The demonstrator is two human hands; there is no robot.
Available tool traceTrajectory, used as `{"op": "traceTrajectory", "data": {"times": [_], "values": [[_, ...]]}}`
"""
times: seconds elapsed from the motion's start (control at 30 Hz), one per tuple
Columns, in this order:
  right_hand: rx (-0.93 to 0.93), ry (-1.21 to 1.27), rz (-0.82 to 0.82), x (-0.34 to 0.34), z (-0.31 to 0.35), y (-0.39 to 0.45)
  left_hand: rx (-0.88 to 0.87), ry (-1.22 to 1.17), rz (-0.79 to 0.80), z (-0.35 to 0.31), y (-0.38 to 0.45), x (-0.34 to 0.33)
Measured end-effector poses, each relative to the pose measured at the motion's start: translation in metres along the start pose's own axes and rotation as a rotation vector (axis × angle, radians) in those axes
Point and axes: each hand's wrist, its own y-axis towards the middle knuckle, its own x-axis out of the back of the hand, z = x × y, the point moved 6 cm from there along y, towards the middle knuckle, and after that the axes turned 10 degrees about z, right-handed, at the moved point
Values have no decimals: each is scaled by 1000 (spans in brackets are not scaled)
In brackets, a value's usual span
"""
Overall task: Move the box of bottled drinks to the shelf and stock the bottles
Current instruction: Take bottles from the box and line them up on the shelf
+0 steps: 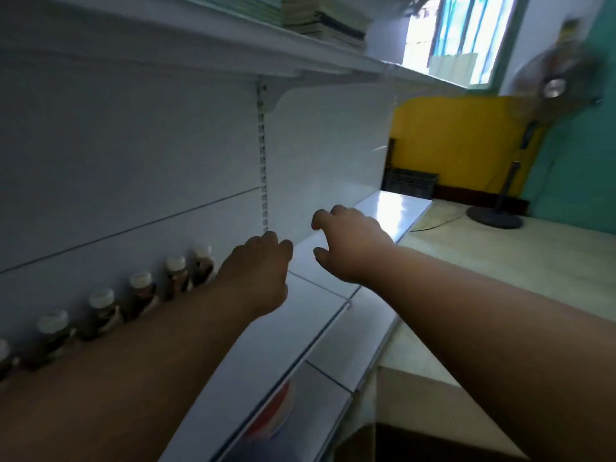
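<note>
A row of small dark bottles with white caps (140,291) stands along the back of the white shelf (333,328), running from the left edge toward the middle. My left hand (260,271) hovers over the shelf just past the last bottle (203,261). Its back faces me and its fingers curl down out of sight, so anything under it is hidden. My right hand (350,243) is further right above bare shelf, with fingers and thumb apart and nothing between them. A brown box-like shape (433,441) shows below the shelf at the bottom right.
The shelf above (233,51) holds stacked books (326,21). A clear rail (346,305) runs along the shelf front. On the tiled floor to the right are a standing fan (493,215) and a black crate (410,185), by a yellow and teal wall under a window.
</note>
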Motion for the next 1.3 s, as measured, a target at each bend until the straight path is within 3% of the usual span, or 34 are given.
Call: {"op": "traceTrajectory", "data": {"times": [0.33,0.53,0.83,1.0,1.3], "values": [[-403,-41,95,17,-138,-201,-362,-99,225,-235,-35,-58],[-520,-15,182,-55,-195,-277,-534,-121,390,-338,-56,-158],[-649,229,528,-307,-247,-330,-476,-104,776,-363,-73,-384],[-688,292,662,-415,-273,-345,-427,-43,948,-367,-57,-475],[-906,337,851,-546,-345,-332,-423,41,991,-374,-39,-569]]}}
